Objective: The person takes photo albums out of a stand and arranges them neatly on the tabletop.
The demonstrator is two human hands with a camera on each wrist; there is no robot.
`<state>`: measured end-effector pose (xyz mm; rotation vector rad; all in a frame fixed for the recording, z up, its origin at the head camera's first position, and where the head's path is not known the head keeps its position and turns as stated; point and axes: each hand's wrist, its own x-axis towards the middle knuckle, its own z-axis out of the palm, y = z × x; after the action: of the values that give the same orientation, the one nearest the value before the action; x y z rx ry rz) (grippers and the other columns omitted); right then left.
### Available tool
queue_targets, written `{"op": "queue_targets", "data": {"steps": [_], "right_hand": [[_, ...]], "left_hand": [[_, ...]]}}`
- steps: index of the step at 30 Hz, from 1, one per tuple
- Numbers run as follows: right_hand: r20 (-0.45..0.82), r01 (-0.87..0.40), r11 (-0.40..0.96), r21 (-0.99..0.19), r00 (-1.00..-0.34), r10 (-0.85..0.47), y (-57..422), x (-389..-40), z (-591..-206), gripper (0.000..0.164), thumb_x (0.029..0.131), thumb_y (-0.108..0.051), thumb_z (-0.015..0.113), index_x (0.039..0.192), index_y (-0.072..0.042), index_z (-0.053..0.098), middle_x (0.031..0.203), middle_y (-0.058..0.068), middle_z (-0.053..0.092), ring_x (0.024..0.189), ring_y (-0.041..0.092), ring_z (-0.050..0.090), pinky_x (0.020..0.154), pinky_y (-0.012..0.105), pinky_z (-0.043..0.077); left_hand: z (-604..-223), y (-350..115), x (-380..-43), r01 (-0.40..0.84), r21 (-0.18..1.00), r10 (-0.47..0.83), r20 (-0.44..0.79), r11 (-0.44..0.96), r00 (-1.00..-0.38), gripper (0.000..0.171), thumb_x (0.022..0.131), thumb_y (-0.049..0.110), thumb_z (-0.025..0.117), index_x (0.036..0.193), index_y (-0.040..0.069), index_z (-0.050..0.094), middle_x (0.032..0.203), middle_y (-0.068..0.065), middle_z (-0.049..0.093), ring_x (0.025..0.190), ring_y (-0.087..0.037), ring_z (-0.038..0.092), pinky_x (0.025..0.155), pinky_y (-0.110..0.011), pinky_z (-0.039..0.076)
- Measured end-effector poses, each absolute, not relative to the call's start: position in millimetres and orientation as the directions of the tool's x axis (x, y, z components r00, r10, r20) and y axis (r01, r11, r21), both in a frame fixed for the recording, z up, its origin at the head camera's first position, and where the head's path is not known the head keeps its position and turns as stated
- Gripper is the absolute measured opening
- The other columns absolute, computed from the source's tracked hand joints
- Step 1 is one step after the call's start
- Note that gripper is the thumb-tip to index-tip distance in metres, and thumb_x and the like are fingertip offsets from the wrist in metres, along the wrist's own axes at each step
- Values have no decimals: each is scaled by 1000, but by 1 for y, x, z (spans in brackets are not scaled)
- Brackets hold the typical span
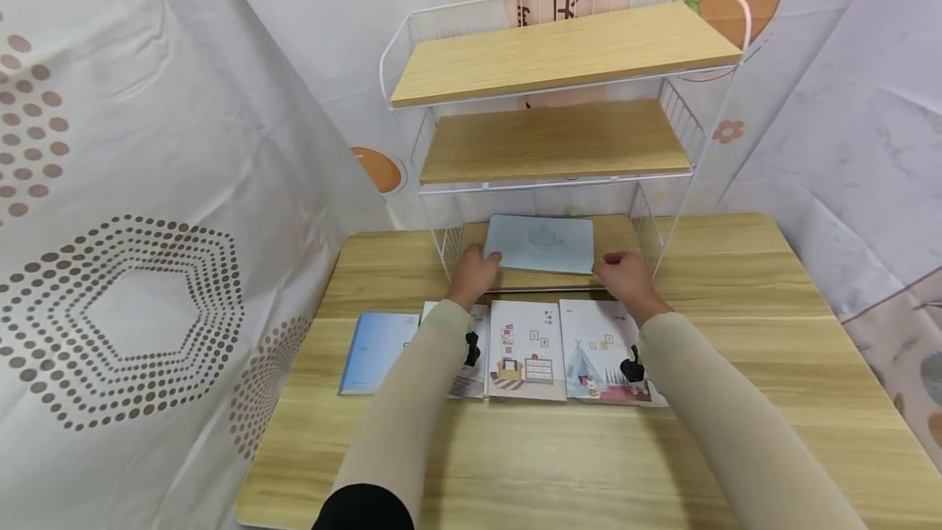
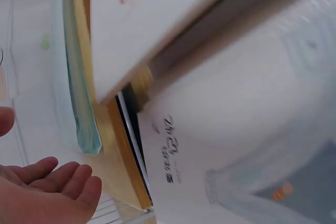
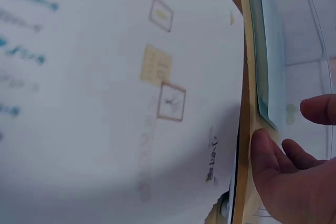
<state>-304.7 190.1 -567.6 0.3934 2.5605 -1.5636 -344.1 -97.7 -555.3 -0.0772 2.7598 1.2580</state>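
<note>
A light blue notebook (image 1: 540,242) with a faint drawing on its cover lies flat on the wooden bottom shelf (image 1: 618,244) of a white wire rack. At its left end is my left hand (image 1: 473,272); the left wrist view shows its fingers extended and loosely spread beside the notebook's corner (image 2: 86,135). My right hand (image 1: 624,275) is by the front right corner, fingers loosely bent and thumb apart. In the right wrist view a right fingertip (image 3: 261,142) is right at the notebook's edge (image 3: 265,103). Neither hand grips it.
In front of the rack, illustrated white booklets (image 1: 526,350) lie in a row on the wooden table (image 1: 559,464), partly under my forearms. A blue booklet (image 1: 377,350) is at the row's left end. Above the notebook are the middle shelf (image 1: 552,141) and top shelf (image 1: 567,51).
</note>
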Motion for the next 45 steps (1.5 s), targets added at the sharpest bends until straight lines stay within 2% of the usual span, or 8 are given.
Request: {"op": "queue_targets", "data": {"steps": [5, 13, 19, 24, 32, 36, 40, 45], "right_hand": [[-266, 313, 378, -871, -948, 172, 186, -308, -565, 58, 99, -26, 56, 149, 2, 48, 146, 25, 53, 128, 38, 53, 110, 50, 48], [-287, 339, 312, -888, -936, 202, 181, -311, -567, 57, 100, -22, 56, 151, 1, 46, 150, 23, 50, 129, 36, 51, 110, 46, 47], [-336, 375, 220, -901, -922, 194, 176, -313, -568, 57, 101, -17, 58, 154, 0, 42, 153, 23, 48, 126, 35, 58, 107, 43, 50], [-334, 382, 231, -895, -917, 220, 175, -315, -570, 55, 100, -16, 61, 150, 1, 48, 152, 23, 50, 120, 32, 62, 103, 40, 54], [-309, 367, 304, -879, -924, 224, 179, -314, -571, 54, 100, -19, 61, 148, 4, 50, 150, 26, 52, 116, 33, 66, 103, 40, 54], [-331, 379, 271, -885, -921, 207, 183, -313, -573, 53, 102, -19, 59, 149, 5, 48, 142, 25, 58, 112, 33, 70, 99, 39, 58], [-350, 398, 247, -883, -911, 217, 186, -313, -575, 51, 103, -22, 60, 148, 2, 51, 137, 22, 60, 108, 27, 69, 96, 35, 59], [-376, 421, 198, -885, -898, 226, 189, -313, -578, 54, 101, -26, 66, 148, -1, 51, 140, 20, 57, 103, 23, 69, 91, 30, 60]], "left_hand": [[-554, -94, -348, -159, 790, -32, -174, 593, -984, 77, 104, 57, 39, 159, 3, 34, 161, -17, 43, 148, -36, 41, 123, -51, 35], [-554, -84, -358, -195, 814, -51, -200, 547, -978, 74, 104, 51, 43, 152, -4, 43, 153, -21, 50, 136, -35, 51, 113, -50, 45], [-558, -91, -360, -237, 852, -99, -216, 467, -971, 64, 101, 47, 53, 138, -5, 57, 135, -21, 61, 119, -32, 58, 103, -49, 51], [-555, -95, -355, -260, 862, -118, -232, 436, -965, 61, 100, 42, 57, 135, -8, 58, 129, -19, 62, 113, -30, 57, 97, -46, 52], [-551, -98, -349, -253, 827, -139, -211, 502, -968, 59, 92, 26, 70, 137, -9, 55, 134, -23, 62, 123, -36, 59, 104, -48, 53], [-555, -100, -349, -265, 836, -134, -229, 480, -964, 56, 92, 23, 73, 137, -6, 56, 134, -21, 62, 123, -35, 60, 105, -46, 53], [-559, -102, -350, -253, 851, -121, -222, 460, -967, 48, 91, 23, 77, 128, -5, 65, 125, -18, 68, 114, -31, 64, 100, -44, 56], [-562, -102, -351, -282, 865, -124, -253, 415, -959, 41, 89, 28, 82, 116, -1, 72, 111, -12, 71, 99, -24, 66, 90, -41, 58]]}}
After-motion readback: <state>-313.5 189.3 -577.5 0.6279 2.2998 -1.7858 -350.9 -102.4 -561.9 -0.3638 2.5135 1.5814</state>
